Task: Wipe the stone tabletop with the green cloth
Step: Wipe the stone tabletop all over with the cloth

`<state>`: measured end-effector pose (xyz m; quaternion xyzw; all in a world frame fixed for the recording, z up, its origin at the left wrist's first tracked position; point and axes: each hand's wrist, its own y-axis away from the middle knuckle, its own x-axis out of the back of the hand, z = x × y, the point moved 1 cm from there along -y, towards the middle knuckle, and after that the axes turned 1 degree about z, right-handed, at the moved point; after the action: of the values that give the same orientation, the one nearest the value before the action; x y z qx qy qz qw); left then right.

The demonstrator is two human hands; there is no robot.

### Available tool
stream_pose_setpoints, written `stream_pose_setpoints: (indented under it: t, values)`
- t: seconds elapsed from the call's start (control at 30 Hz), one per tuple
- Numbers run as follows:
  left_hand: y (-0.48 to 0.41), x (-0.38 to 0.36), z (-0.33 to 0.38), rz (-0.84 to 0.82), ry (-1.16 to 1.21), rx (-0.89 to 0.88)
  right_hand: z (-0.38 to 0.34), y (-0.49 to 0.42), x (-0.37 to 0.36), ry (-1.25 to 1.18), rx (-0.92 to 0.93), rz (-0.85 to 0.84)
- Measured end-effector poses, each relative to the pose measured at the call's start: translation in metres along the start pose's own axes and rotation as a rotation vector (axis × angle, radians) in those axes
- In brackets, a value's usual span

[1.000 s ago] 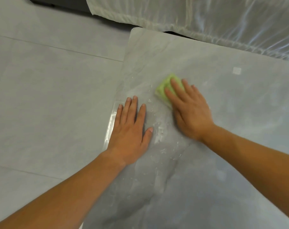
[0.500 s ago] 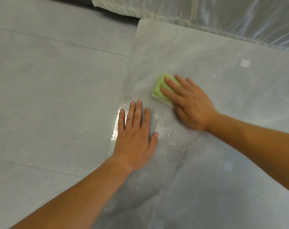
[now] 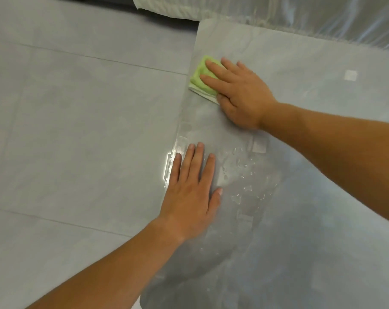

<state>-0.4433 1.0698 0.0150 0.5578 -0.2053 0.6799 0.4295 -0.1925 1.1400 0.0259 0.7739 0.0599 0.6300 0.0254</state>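
Much of the green cloth [image 3: 200, 80] is covered: the right hand [image 3: 240, 94] lies across it, so only its far and left parts show, and how far it reaches under the palm cannot be told. The right thumb is hard to make out where it meets the near edge of the cloth. Both forearms run out of the picture, the left one at the bottom and the right one at the right side. The stone counter [image 3: 311, 112] is cut off at the right and at the bottom, and its far edge runs under a clear plastic sheet [image 3: 300, 16]; what that sheet covers is lost in glare and wrinkles. At the top a strip of white fabric [image 3: 166, 8] is only partly in view. The near part of the counter is hazy with dull reflections. The cloth is light green with a soft, fuzzy face, folded into a thick pad, and a paler whitish layer shows along its near side. It lies flat on the counter just beside the left edge, near the far left corner. The right hand's fingers are straight and slightly spread, pressing down on it without curling round it. The left hand [image 3: 193, 192] rests palm down on the counter by the same edge, nearer the person, fingers straight and close together, thumb out to the right. Water droplets [image 3: 244, 168] sit on the stone just right of it. Grey floor tiles [image 3: 77, 130] lie to the left.
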Motion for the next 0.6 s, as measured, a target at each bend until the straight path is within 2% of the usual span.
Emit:
stream_pose_setpoints:
  t: [0.07,0.17,0.23,0.3,0.4,0.43,0.47,0.57,0.6]
  values:
    - [0.007,-0.002,0.0,0.004,-0.004,-0.002,-0.023,-0.001,-0.006,-0.026,-0.051,0.058]
    - [0.013,-0.003,0.002,0.007,0.011,-0.004,-0.034,0.032,-0.012,-0.025,0.257,-0.071]
    - [0.013,-0.003,0.004,0.008,0.005,0.006,-0.012,0.045,-0.004,-0.001,0.373,-0.114]
    - [0.012,-0.002,0.006,0.004,0.016,0.02,0.015,0.045,0.0,0.006,0.245,-0.092]
    - [0.011,-0.002,0.008,-0.008,0.028,0.037,0.025,0.051,0.006,-0.073,-0.16,0.037]
    - [0.012,-0.002,0.009,-0.01,0.03,0.041,0.017,0.058,0.003,-0.089,-0.227,0.061]
    - [0.012,-0.002,0.01,-0.011,0.032,0.045,0.007,0.07,-0.002,-0.088,-0.225,0.062]
    - [0.012,-0.001,0.011,-0.018,0.032,0.044,-0.001,0.113,-0.013,-0.052,0.006,-0.05]
    - [0.012,-0.001,0.01,-0.018,0.029,0.041,0.007,0.121,-0.011,-0.04,0.016,-0.056]
